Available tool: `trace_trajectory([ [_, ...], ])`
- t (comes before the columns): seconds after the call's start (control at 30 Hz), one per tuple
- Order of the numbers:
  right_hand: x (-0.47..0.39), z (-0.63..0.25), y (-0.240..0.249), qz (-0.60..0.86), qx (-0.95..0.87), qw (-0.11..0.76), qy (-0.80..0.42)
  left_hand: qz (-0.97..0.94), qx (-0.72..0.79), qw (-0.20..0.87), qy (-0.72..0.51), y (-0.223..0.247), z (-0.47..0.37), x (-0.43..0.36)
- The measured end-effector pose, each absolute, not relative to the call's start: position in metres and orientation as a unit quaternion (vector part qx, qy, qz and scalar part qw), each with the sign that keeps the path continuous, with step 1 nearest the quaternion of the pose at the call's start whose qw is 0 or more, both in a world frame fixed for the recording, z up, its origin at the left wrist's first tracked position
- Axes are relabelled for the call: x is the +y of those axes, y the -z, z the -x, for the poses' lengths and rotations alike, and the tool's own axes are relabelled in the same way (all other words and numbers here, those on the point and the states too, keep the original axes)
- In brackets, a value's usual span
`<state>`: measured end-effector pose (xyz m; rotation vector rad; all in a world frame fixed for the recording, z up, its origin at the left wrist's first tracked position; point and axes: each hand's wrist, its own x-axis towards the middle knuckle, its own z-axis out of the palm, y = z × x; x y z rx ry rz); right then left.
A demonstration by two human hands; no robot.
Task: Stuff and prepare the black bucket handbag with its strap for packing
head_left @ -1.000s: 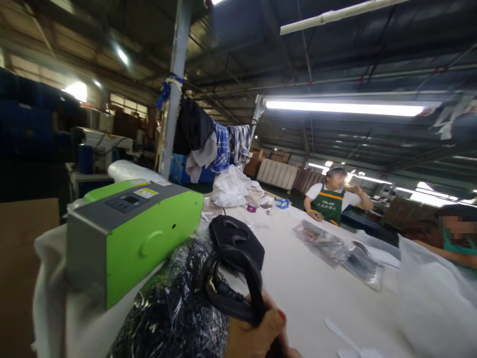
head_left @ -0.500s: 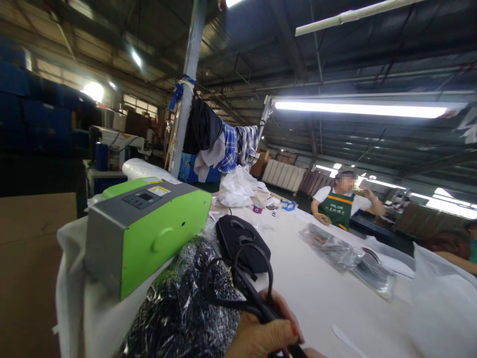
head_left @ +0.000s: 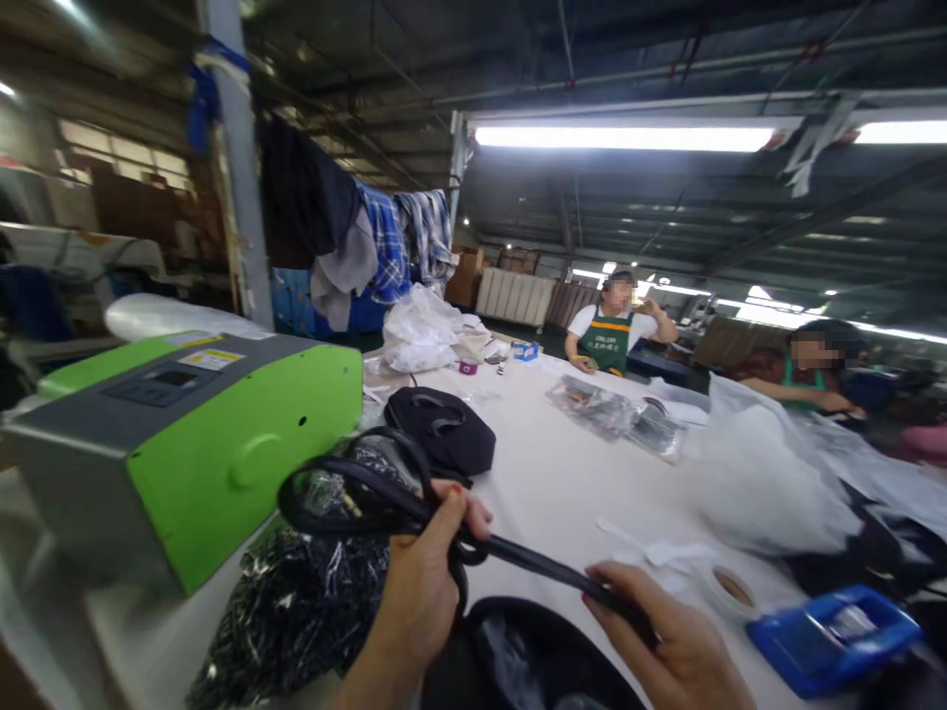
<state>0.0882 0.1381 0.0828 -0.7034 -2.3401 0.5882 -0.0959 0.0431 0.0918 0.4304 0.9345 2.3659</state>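
Note:
A long black strap point(head_left: 529, 555), folded into loops on its left side, stretches between my two hands. My left hand point(head_left: 429, 562) is closed round the gathered loops, thumb on top. Farther right, my right hand point(head_left: 651, 631) pinches the strap's straight run. Below both hands lies an open black bag point(head_left: 547, 651) with clear plastic showing inside. Behind the loops, a closed black bag with a handle point(head_left: 436, 431) rests on the white table point(head_left: 540, 463). A heap of black items in shiny clear plastic point(head_left: 296, 611) lies left of my left hand.
A green and grey machine point(head_left: 244, 444) stands at the left. To the right are a blue tape dispenser point(head_left: 829, 631), a tape roll point(head_left: 729, 590) and a white plastic bag point(head_left: 776, 463). Flat plastic packets point(head_left: 614, 409) lie farther back. Two people point(head_left: 611, 330) are across the table.
The view has swung right and down. Both hands now show clearly and have spread apart along the strap. The open black bag, tape roll and dispenser have come into view.

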Motion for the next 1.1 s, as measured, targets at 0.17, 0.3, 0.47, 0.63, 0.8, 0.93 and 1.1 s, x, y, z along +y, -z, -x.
trace_trajectory([
  [0.17, 0.157, -0.132, -0.088, 0.388, -0.83, 0.318, -0.244, -0.092, 0.319, 0.293, -0.897, -0.096, 0.109, 0.044],
  [0.3, 0.146, -0.137, -0.093, 0.413, -0.767, 0.321, -0.372, -0.072, 0.328, 0.316, -0.887, -0.094, 0.114, 0.046],
  [0.47, 0.139, -0.137, -0.097, 0.391, -0.713, 0.325, -0.483, -0.109, 0.352, 0.29, -0.883, -0.095, 0.113, 0.046],
  [0.63, 0.142, -0.142, -0.093, 0.383, -0.768, 0.266, -0.439, -0.203, 0.423, 0.262, -0.843, -0.103, 0.094, 0.047],
  [0.8, 0.135, -0.138, -0.094, 0.333, -0.832, 0.177, -0.407, -0.352, 0.582, 0.247, -0.69, -0.105, 0.077, 0.047],
  [0.93, 0.134, -0.142, -0.096, 0.327, -0.845, 0.176, -0.385, -0.439, 0.632, 0.249, -0.588, -0.105, 0.068, 0.048],
  [1.1, 0.122, -0.146, -0.104, 0.315, -0.799, 0.209, -0.468, -0.514, 0.663, 0.254, -0.481, -0.1, 0.053, 0.051],
])
